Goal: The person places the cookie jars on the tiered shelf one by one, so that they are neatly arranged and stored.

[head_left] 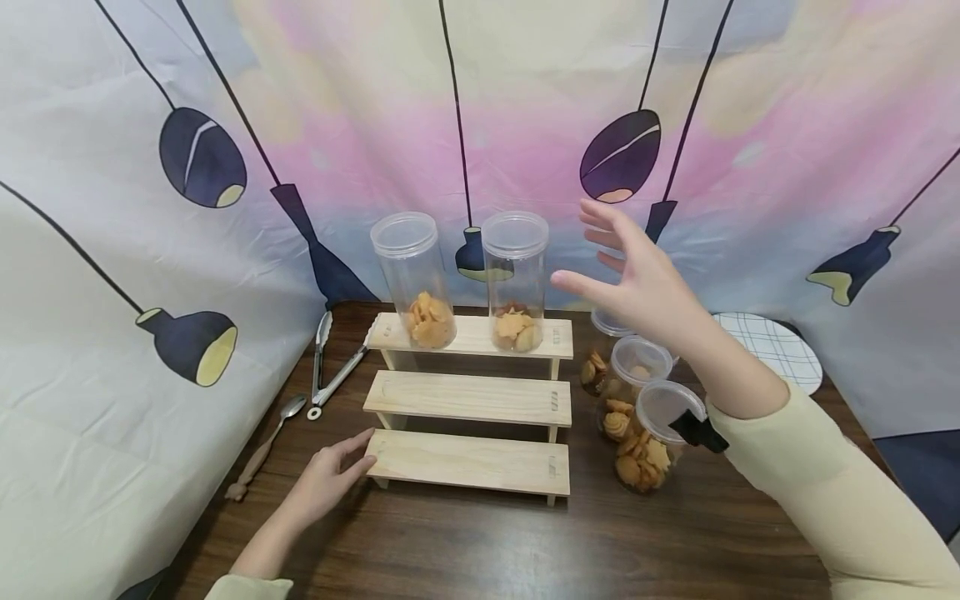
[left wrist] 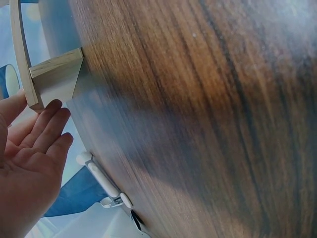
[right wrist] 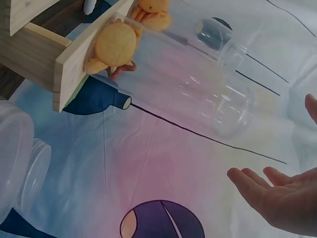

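Note:
A wooden three-step rack [head_left: 468, 458] stands in the middle of the table. My left hand [head_left: 327, 482] holds the left end of its lowest step; in the left wrist view the thumb goes behind the plank [left wrist: 22, 59] while the other fingers lie at its lower end. On the top step stand two tall clear lidded jars, a left jar [head_left: 411, 271] and a right jar [head_left: 516, 279], each with cookies at the bottom. My right hand [head_left: 637, 279] is raised beside the right jar, fingers spread and apart from it, holding nothing.
Right of the rack stand several lidded cookie jars [head_left: 647, 454], partly under my right forearm. A checked white cloth or mat [head_left: 772, 350] lies behind them. Metal tongs [head_left: 341, 379] and a wooden-handled spoon [head_left: 262, 454] lie left of the rack. A printed curtain [head_left: 360, 100] closes off the back.

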Motion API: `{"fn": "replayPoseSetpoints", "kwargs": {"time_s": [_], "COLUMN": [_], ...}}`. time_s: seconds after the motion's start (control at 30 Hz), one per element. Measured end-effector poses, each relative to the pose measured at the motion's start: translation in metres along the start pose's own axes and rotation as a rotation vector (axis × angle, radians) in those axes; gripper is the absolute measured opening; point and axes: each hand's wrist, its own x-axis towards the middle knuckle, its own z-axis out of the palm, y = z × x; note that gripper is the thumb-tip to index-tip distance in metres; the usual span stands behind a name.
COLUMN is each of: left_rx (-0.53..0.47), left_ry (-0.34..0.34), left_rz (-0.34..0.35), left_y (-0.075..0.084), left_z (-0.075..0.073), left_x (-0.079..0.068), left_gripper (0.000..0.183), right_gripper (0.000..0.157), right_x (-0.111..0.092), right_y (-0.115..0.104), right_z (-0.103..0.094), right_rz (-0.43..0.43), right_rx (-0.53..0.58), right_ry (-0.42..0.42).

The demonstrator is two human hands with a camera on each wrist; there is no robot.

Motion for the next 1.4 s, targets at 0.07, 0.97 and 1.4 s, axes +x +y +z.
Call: {"fn": "replayPoseSetpoints", "kwargs": {"time_s": [0.07, 0.97, 1.4], "left_rx": [-0.001, -0.031, -0.036], "left_ry": [0.0, -0.01, -0.013], "left_rz": [0.004, -0.005, -0.002], "left_y": [0.0, -0.004, -0.002], "left_z": [0.0, 0.001, 0.0], "left_x": [0.0, 0.001, 0.0], "left_gripper": [0.049, 0.051, 0.051], "right_gripper": [0.079, 0.076, 0.082], "right_x": [-0.011, -0.133, -0.168], "right_y": [0.002, 0.061, 0.097], "right_z": [-0.004, -0.001, 0.011], "right_rz": [-0.003, 0.132, 0.295], "right_rx": [0.003, -0.146, -0.209], "right_ry": [0.014, 0.111, 0.176]}}
